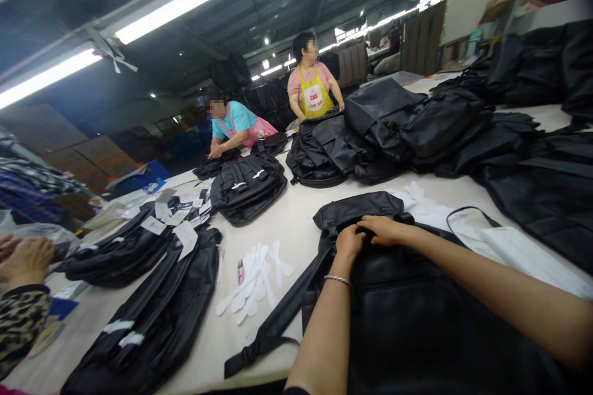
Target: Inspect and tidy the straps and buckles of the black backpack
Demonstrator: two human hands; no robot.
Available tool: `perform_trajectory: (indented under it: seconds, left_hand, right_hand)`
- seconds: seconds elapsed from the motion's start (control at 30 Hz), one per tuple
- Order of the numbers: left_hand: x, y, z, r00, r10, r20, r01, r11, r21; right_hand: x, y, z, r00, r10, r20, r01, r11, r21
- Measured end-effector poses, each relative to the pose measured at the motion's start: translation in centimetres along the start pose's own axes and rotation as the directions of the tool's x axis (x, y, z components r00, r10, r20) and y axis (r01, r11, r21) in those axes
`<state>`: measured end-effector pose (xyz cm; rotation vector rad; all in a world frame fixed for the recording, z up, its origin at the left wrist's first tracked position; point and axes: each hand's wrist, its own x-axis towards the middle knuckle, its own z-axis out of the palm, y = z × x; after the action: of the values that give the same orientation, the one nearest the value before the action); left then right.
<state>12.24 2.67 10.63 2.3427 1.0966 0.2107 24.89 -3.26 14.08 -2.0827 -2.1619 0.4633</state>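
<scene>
In front of me lies a black backpack (407, 327), its top flap (361, 205) toward the far side and one strap (273, 327) trailing left over the table. My left hand (349, 242), with a braided bracelet at the wrist, is closed on the fabric just below the flap. Close beside it, my right hand (382, 231) grips the same edge with bent fingers. Some fingertips of both hands are hidden in the dark fold. White strips (250, 281) and small pink-handled thread snips (240, 272) lie left of the backpack.
More black backpacks (250, 185) cover the far side, with a large pile (393, 126) at right. Paper tags (185, 237) rest on backpacks at left. Two people (315, 83) stand across the table (308, 228). Another person's hands (28, 259) are at the left edge.
</scene>
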Motion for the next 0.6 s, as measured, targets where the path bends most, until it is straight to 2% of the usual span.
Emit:
perform_trajectory:
  seconds: [0.1, 0.23, 0.37, 0.47, 0.53, 0.6]
  left_hand:
    - [0.5, 1.0, -0.2, 0.999, -0.042, -0.029, 0.043, 0.998, 0.037]
    - [-0.1, 2.0, 0.2, 0.984, -0.066, -0.168, 0.085, 0.99, 0.11]
    - [-1.6, 1.5, 0.1, 0.96, 0.083, -0.266, -0.03, 0.98, 0.195]
    - [-2.7, 0.3, -1.2, 0.931, 0.19, -0.311, -0.095, 0.95, 0.297]
    - [-3.3, -0.6, -2.3, 0.909, 0.188, -0.372, -0.05, 0.935, 0.35]
    - [-3.6, -1.5, -3.2, 0.917, 0.063, -0.393, 0.077, 0.941, 0.329]
  right_hand:
    - [0.3, -0.1, 1.2, 0.996, 0.071, -0.06, -0.077, 0.99, -0.116]
    - [1.4, -0.1, 2.4, 0.986, 0.113, -0.12, -0.136, 0.968, -0.21]
    - [2.4, -0.2, 3.5, 0.968, 0.162, -0.193, -0.207, 0.949, -0.239]
    - [3.2, -0.3, 4.1, 0.942, 0.224, -0.25, -0.283, 0.931, -0.231]
    - [3.5, -0.5, 4.3, 0.928, 0.248, -0.276, -0.313, 0.924, -0.22]
    - [3.3, -0.8, 4.2, 0.919, 0.249, -0.305, -0.32, 0.923, -0.212]
